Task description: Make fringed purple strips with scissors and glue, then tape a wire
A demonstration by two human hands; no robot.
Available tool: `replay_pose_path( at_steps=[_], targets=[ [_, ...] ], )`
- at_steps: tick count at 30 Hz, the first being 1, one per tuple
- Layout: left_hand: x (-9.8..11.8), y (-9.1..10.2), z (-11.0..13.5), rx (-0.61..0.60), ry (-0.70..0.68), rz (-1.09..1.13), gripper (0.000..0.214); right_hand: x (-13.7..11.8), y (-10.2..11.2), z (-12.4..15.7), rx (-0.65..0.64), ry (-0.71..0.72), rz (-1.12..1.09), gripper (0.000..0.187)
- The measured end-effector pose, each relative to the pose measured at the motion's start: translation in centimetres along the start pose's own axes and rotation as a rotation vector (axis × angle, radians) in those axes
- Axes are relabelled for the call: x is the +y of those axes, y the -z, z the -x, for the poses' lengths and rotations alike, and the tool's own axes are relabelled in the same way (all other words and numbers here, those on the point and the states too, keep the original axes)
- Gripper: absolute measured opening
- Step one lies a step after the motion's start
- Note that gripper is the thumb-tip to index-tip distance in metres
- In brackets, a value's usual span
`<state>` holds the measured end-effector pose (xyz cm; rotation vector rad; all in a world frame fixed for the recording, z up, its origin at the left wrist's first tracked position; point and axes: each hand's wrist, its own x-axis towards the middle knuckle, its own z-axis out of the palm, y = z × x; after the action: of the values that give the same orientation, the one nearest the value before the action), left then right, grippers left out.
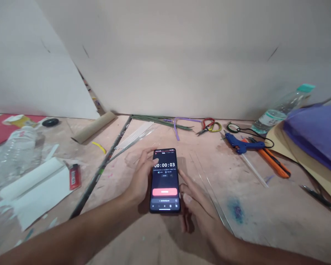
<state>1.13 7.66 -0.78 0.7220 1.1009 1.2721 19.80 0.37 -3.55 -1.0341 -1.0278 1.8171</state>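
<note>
A dark smartphone point(165, 184) is held upright over the table, its lit screen showing a timer at 00:00:03 and a red button. My left hand point(140, 178) grips its left side, with the thumb over the screen's edge and the other fingers partly hidden behind. At the phone's right edge is my right hand point(197, 202), loosely bent with its fingers apart. Its index fingertip reaches the phone's side; whether it bears any weight I cannot tell.
Behind are a cardboard tube point(95, 127), green stems point(160, 122), scissors point(209, 127) and a white panel point(182, 59). On the right lie a blue glue gun point(242, 143), an orange-handled cutter point(276, 163) and a plastic bottle point(278, 110). A red lighter point(75, 176) and white paper point(41, 191) lie left.
</note>
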Motion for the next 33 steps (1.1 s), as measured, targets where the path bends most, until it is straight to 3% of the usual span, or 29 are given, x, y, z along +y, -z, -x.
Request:
replay_pose_path(
  at_steps=[13, 26, 33],
  targets=[
    [0.5, 0.1, -0.1, 0.0, -0.108, -0.055, 0.028, -0.8, -0.4, -0.5, -0.015, 0.072, 0.057, 0.066],
    [0.6, 0.5, 0.7, -0.044, -0.119, -0.081, 0.033, -0.6, -0.8, -0.8, 0.002, 0.062, 0.04, 0.061],
    [0.1, 0.1, 1.7, -0.077, -0.068, -0.03, 0.041, -0.5, -0.9, 0.3, 0.053, 0.06, 0.023, 0.074]
  ],
)
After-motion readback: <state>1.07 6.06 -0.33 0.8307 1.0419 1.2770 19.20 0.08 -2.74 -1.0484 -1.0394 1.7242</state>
